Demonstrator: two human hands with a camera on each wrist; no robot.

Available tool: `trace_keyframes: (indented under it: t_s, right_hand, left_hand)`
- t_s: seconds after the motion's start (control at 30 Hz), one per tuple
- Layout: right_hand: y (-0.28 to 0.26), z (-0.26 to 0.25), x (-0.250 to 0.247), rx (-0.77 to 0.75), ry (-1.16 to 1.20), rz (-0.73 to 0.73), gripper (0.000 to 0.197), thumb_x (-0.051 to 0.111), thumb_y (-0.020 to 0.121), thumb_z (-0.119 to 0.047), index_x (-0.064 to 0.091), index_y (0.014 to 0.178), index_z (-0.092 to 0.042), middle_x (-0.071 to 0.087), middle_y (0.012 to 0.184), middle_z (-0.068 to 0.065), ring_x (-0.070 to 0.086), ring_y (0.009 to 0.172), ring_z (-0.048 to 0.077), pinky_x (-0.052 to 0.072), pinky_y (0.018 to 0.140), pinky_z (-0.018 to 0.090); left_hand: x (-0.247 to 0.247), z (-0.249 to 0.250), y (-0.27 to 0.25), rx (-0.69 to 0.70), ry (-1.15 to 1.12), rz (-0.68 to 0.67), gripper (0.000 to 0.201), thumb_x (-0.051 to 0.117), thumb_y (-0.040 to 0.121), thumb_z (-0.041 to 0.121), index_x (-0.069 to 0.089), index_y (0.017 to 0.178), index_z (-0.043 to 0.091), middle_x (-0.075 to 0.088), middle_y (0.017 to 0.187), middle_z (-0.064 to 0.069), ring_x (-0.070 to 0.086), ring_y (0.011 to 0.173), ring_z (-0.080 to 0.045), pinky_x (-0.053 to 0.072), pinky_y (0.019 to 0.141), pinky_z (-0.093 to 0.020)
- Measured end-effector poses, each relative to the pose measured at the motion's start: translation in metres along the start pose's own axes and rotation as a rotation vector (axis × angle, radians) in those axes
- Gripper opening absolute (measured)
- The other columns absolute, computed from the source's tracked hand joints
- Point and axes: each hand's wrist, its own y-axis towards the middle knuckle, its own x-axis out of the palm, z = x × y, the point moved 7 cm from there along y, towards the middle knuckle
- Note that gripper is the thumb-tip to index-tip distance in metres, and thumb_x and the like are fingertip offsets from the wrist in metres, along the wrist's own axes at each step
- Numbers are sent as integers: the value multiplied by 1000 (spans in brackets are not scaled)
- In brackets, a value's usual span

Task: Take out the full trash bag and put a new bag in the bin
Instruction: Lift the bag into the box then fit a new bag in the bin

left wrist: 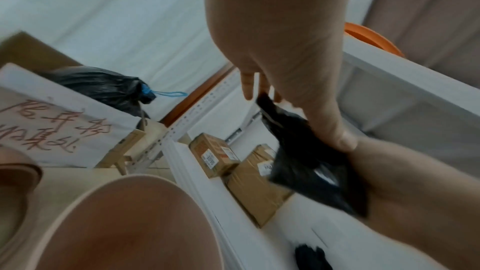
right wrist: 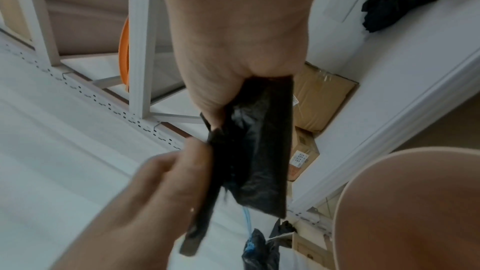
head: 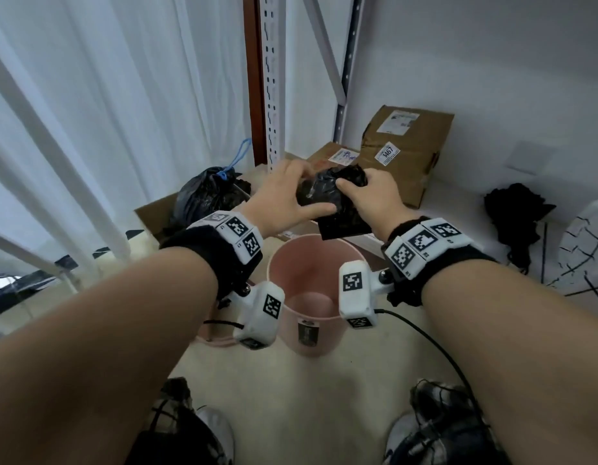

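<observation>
The new bag [head: 334, 199] is a small wad of thin, glossy black plastic, crumpled at the top, with a flat folded corner hanging below. Both hands hold it in the air above the far rim of the bin. The left hand [head: 284, 196] grips its left side, thumb underneath and fingers over the top; the right hand [head: 374, 199] is clamped on its right side, fingers curled into the plastic.

The bin [head: 324, 245] is a round, pale pink tub standing on the floor between the person's shoes. Its inside shows bare pink wall and bottom, with no liner.

The full trash bag [head: 203, 193], black and bulging, sits in an open cardboard box [head: 150, 213] to the left, its neck drawn closed by a blue drawstring [head: 237, 156]. Two brown parcels [head: 408, 152] with labels lie on the low white shelf [head: 458, 199] behind the hands.
</observation>
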Motion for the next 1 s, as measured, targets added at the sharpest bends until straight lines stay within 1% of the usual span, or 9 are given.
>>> trace_keyframes:
  t_s: [0.1, 0.2, 0.3, 0.37, 0.47, 0.57, 0.77, 0.9, 1.0]
  right_hand:
    - [-3, -4, 9, 32, 49, -34, 27, 62, 89, -26, 59, 70, -8, 59, 68, 5, 57, 73, 24, 44, 68, 33]
    - [-9, -13, 17, -19, 132, -87, 23, 62, 90, -26, 58, 77, -7, 54, 68, 2, 53, 67, 17, 42, 64, 27]
    - [-13, -15, 16, -71, 148, -124, 24, 60, 91, -22, 62, 94, 2, 59, 82, 10, 55, 76, 19, 44, 69, 28]
    - [-13, -11, 13, -81, 85, -135, 21, 60, 91, -18, 63, 98, 2, 60, 87, 9, 56, 80, 19, 43, 70, 28]
    - [-12, 4, 8, -25, -33, -168, 7, 63, 89, -12, 62, 83, -7, 59, 83, 11, 56, 80, 21, 42, 73, 30]
    - [-13, 18, 10, 59, -138, -243, 16, 63, 87, -7, 58, 72, -8, 57, 79, 13, 54, 78, 24, 42, 72, 33]
    - [-29, 0, 28, 112, -147, -394, 12, 54, 84, 0, 61, 94, -1, 59, 82, 12, 57, 72, 22, 46, 64, 29]
    - [-30, -22, 32, 137, 98, -367, 29, 56, 90, -33, 64, 91, -5, 67, 94, 17, 67, 87, 34, 55, 75, 44]
    - [-29, -26, 33, 157, -14, -358, 65, 39, 87, -67, 69, 99, -10, 68, 94, 5, 66, 88, 22, 51, 85, 32]
  left_hand:
    - [26, 17, 0, 79, 387, -221, 81, 58, 66, 74, 57, 118, 11, 51, 124, -9, 46, 116, -29, 36, 101, -38]
    - [26, 20, 3, 108, 219, -239, 48, 60, 85, 48, 63, 95, 1, 63, 91, -10, 58, 84, -24, 45, 80, -30]
    - [14, 15, -2, 42, -19, -261, 25, 55, 94, 26, 60, 80, 5, 52, 63, 5, 47, 57, -2, 35, 58, -11]
    - [2, 2, -5, -38, -141, -188, 27, 52, 96, 23, 63, 84, 1, 60, 69, -4, 50, 60, -2, 37, 61, -12]
    - [-17, -20, -6, -168, -287, -31, 38, 46, 98, 25, 64, 92, -8, 64, 82, -22, 55, 74, -20, 44, 74, -31]
    - [-31, -33, -8, -239, -305, 88, 40, 43, 98, 31, 64, 93, -3, 66, 89, -22, 59, 80, -23, 49, 86, -42]
    - [-49, -25, -6, -232, -234, 242, 34, 47, 97, 28, 63, 95, -2, 63, 83, -14, 58, 79, -23, 47, 79, -35]
    - [-51, -26, -3, -235, -192, 270, 30, 46, 98, 28, 57, 87, 3, 55, 75, -9, 51, 74, -20, 36, 63, -26]
    - [-59, -29, -6, -201, -170, 316, 28, 46, 98, 26, 59, 89, 3, 55, 78, -5, 50, 75, -17, 31, 55, -18]
